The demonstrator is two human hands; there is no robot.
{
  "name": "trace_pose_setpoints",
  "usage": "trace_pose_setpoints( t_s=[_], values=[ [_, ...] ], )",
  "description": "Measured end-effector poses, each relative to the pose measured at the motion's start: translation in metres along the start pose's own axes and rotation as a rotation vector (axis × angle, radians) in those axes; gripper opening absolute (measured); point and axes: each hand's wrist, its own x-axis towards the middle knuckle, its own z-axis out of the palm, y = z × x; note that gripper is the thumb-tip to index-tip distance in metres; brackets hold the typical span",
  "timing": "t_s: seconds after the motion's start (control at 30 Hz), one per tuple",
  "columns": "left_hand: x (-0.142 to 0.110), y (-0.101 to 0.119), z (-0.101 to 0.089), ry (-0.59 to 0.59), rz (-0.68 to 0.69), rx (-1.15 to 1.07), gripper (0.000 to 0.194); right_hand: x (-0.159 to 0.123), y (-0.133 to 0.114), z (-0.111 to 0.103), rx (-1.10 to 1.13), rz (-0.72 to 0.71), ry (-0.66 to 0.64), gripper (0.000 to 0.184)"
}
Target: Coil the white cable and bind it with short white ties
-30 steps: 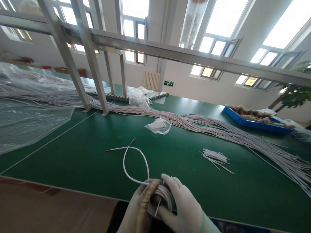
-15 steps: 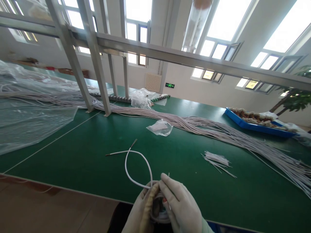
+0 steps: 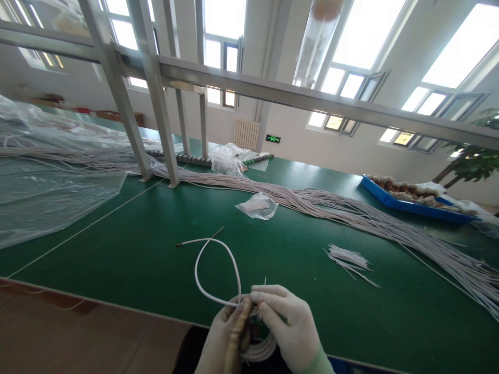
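Observation:
Both my hands wear pale gloves and meet at the near edge of the green table [image 3: 128, 259]. My left hand [image 3: 226, 337] grips a coil of white cable [image 3: 259, 352] from the left. My right hand [image 3: 290, 327] pinches the same coil at its top, where a thin tie end [image 3: 265, 281] sticks up. A loose loop of the white cable [image 3: 212, 259] runs from the coil out over the table, its two ends crossing ahead.
A long bundle of white cables [image 3: 351, 213] crosses the table from left to right. A small plastic bag [image 3: 257, 205], a little pile of thin ties [image 3: 346, 257], clear plastic sheeting [image 3: 47, 192], a blue tray [image 3: 413, 200] and metal frame posts [image 3: 156, 104] stand around.
My right hand's fingers moved from the side of the coil to its top and pinched there. The coil sank lower between my hands and the loose loop shifted slightly.

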Motion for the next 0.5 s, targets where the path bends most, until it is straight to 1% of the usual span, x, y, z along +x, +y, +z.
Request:
trace_pose_setpoints(
  t_s=[0.07, 0.1, 0.17, 0.23, 0.3, 0.4, 0.43, 0.5],
  values=[
    [0.001, 0.0, -0.004, 0.024, -0.04, 0.008, 0.038, 0.003, -0.002, -0.001, 0.04, 0.042, -0.006, 0.023],
    [0.003, -0.002, -0.007, 0.019, -0.012, 0.064, 0.039, 0.004, -0.002, -0.002, 0.049, 0.051, -0.004, 0.022],
    [0.007, -0.008, -0.017, -0.013, 0.113, 0.205, 0.038, 0.006, -0.003, -0.003, 0.051, 0.048, -0.007, 0.022],
    [0.012, -0.016, -0.028, -0.064, 0.298, 0.338, 0.034, 0.007, -0.003, -0.002, 0.033, 0.038, -0.012, 0.023],
    [0.016, -0.023, -0.036, -0.097, 0.408, 0.42, 0.034, 0.007, -0.003, -0.001, 0.019, 0.017, -0.019, 0.023],
    [0.019, -0.029, -0.04, -0.074, 0.421, 0.485, 0.037, 0.005, -0.001, 0.005, -0.005, -0.015, 0.0, 0.023],
    [0.019, -0.029, -0.041, -0.066, 0.421, 0.512, 0.037, 0.003, 0.0, 0.008, -0.038, -0.039, 0.027, 0.023],
    [0.019, -0.027, -0.042, -0.062, 0.437, 0.561, 0.039, -0.003, 0.003, 0.014, -0.194, -0.134, 0.129, 0.025]
  ],
)
